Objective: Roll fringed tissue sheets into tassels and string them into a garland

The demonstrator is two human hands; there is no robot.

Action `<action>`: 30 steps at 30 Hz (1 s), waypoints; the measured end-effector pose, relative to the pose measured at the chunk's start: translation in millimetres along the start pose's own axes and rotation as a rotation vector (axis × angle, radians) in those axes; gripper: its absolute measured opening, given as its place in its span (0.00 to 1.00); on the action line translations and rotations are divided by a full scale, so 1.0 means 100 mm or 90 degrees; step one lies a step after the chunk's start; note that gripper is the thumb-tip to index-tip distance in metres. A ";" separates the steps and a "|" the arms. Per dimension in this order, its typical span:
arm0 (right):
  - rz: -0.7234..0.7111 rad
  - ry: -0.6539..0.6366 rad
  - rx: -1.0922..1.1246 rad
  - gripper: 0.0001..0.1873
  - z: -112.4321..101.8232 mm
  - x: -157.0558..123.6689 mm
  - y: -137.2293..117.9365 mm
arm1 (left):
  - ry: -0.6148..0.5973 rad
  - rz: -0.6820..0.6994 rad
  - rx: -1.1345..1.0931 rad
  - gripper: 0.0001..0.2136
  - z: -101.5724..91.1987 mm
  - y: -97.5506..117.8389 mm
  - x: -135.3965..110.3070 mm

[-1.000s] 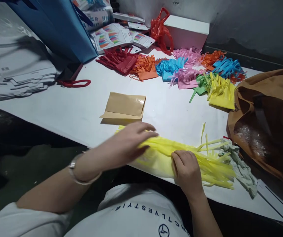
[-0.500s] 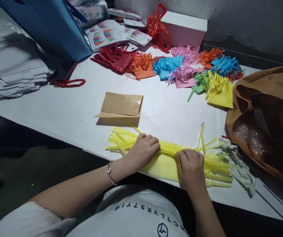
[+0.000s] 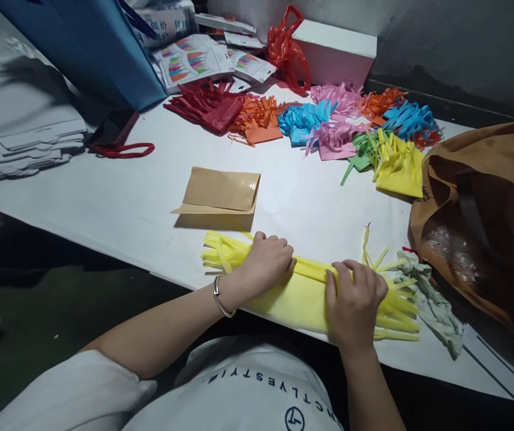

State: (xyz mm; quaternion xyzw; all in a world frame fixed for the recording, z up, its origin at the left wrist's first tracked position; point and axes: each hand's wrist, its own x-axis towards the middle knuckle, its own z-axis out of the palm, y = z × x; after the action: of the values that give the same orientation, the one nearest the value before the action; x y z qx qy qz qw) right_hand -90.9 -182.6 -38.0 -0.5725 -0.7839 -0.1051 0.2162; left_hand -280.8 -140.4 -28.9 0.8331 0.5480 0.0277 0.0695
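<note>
A long yellow tissue paper (image 3: 304,290) with fringe cut at both ends lies along the near edge of the white table (image 3: 117,203). It is partly rolled into a tube along its far side. My left hand (image 3: 263,263) is curled over the roll near its left fringe. My right hand (image 3: 355,302) is curled over the roll near the right fringe. Both hands press on the paper with bent fingers.
A folded brown envelope (image 3: 218,191) lies just beyond the yellow paper. Several fringed paper bundles (image 3: 328,129) in red, orange, blue, pink, green and yellow lie farther back. A brown bag (image 3: 485,215) sits at the right, a blue bag (image 3: 90,48) at the back left, a crumpled grey cloth (image 3: 431,305) by the right fringe.
My left hand went from flat and open over the paper to curled on the roll. Both hands have pushed the roll slightly away from me, and the paper is rolled tighter.
</note>
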 end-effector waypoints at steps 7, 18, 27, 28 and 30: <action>-0.148 -0.024 0.144 0.07 0.07 -0.02 -0.01 | 0.127 0.110 -0.018 0.08 -0.03 -0.01 -0.13; -0.193 -0.048 0.170 0.09 0.03 -0.11 0.05 | 0.185 0.312 -0.049 0.10 0.12 -0.19 -0.23; -0.067 -0.061 0.105 0.05 0.01 -0.23 0.17 | 0.136 0.089 -0.105 0.09 0.04 -0.04 -0.38; -0.053 -0.069 0.090 0.06 0.03 -0.21 0.16 | 0.128 0.054 -0.104 0.09 0.03 -0.01 -0.36; -0.021 -0.086 0.061 0.07 0.04 -0.16 0.13 | 0.102 0.005 -0.092 0.07 0.01 0.03 -0.33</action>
State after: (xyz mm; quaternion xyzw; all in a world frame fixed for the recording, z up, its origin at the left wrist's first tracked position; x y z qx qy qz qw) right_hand -75.9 -190.5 -50.5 -0.5545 -0.8101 -0.0318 0.1881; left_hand -291.0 -172.0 -28.2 0.8232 0.5451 0.1341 0.0849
